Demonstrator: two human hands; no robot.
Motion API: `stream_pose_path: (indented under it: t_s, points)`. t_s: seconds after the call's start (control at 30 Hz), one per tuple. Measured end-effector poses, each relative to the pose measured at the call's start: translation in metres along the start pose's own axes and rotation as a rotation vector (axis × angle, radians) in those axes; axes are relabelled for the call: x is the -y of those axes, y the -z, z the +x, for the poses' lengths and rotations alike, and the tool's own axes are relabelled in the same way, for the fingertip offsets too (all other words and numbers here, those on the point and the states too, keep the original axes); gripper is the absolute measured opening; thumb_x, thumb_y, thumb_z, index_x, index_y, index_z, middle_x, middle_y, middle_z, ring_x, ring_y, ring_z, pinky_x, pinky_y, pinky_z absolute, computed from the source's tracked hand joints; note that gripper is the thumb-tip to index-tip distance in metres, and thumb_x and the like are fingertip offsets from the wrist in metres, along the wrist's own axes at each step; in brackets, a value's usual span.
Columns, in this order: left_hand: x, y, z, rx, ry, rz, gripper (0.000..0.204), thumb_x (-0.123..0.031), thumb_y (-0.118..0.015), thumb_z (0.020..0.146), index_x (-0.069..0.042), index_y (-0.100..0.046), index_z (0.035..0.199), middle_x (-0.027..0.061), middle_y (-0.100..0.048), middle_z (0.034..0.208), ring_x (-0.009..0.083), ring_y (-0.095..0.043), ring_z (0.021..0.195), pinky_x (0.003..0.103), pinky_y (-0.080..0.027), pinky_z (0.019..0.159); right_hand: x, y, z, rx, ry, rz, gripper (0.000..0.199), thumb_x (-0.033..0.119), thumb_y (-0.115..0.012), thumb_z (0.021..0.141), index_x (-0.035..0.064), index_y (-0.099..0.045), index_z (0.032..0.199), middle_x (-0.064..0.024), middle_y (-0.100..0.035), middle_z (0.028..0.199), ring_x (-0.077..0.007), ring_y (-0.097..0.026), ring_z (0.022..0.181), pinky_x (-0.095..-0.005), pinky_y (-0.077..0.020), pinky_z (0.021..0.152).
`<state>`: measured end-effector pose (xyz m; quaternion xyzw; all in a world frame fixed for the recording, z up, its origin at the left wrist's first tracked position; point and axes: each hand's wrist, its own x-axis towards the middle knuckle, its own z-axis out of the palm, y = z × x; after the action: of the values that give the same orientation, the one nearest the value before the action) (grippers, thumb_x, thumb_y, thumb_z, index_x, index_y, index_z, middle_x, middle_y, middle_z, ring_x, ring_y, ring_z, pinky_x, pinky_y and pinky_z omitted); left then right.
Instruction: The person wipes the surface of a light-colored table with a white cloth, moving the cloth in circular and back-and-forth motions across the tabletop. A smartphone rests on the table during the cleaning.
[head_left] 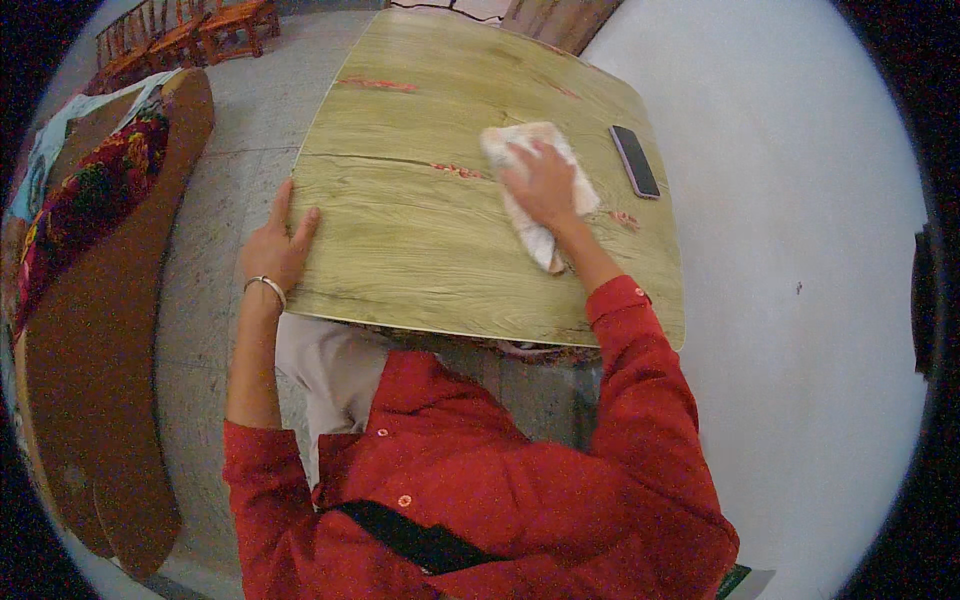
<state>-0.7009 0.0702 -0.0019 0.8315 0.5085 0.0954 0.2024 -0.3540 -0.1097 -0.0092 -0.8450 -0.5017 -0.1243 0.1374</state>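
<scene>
My right hand (543, 185) presses down on a white cloth (522, 222) with faint orange patches, which lies bunched on the tabletop right of centre. The fingers are slightly blurred, bent over the cloth. At the table's left edge rests my left hand (277, 246), thumb and fingers apart, holding nothing; a pale bangle circles its wrist. The table (400, 230) has a yellow-green wood-grain top with small reddish flower patterns. Close to its right edge, to the right of the cloth, a dark-screened phone (635, 162) lies flat.
A white wall (780, 200) runs along the table's right side. To the left, beyond a strip of grey floor (205, 250), stands a brown sofa (95, 400) with a colourful patterned cloth (95, 195) on it. Wooden chairs (190, 38) are at the far left.
</scene>
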Motion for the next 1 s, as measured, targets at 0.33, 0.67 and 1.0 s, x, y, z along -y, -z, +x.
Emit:
stream_pose_path:
  t_s: [0.33,0.67,1.0]
  points:
    - [0.008,-0.003,-0.002,-0.012,-0.001,-0.041,0.065,-0.058,-0.046,0.089,-0.031,-0.028,0.145,0.0233,-0.066,0.093,0.0421,-0.064,0.086,0.049,-0.048,0.073,0.057,0.059,-0.105,0.145,0.47,0.225,0.055,0.03,-0.064,0.076,0.0206,-0.054,0.13,-0.014,-0.043,0.138,-0.0366,-0.033,0.133,-0.0562,-0.0188,0.109]
    - [0.007,-0.006,0.003,-0.054,-0.037,-0.088,0.067,-0.057,-0.049,0.087,-0.03,-0.028,0.145,0.024,-0.066,0.09,0.0428,-0.064,0.084,0.05,-0.049,0.073,0.001,-0.016,0.038,0.004,-0.012,0.064,0.051,0.049,-0.057,0.083,0.0252,-0.055,0.128,-0.0145,-0.043,0.139,-0.0374,-0.037,0.129,-0.0634,-0.0251,0.101]
    - [0.014,-0.015,0.003,-0.071,-0.042,-0.109,0.065,-0.054,-0.049,0.089,-0.028,-0.029,0.145,0.0262,-0.066,0.092,0.0437,-0.063,0.085,0.051,-0.049,0.074,0.108,0.042,-0.092,0.247,0.606,0.339,0.054,0.041,-0.065,0.078,0.0234,-0.055,0.129,-0.0138,-0.037,0.144,-0.0362,-0.029,0.136,-0.0588,-0.0138,0.11]
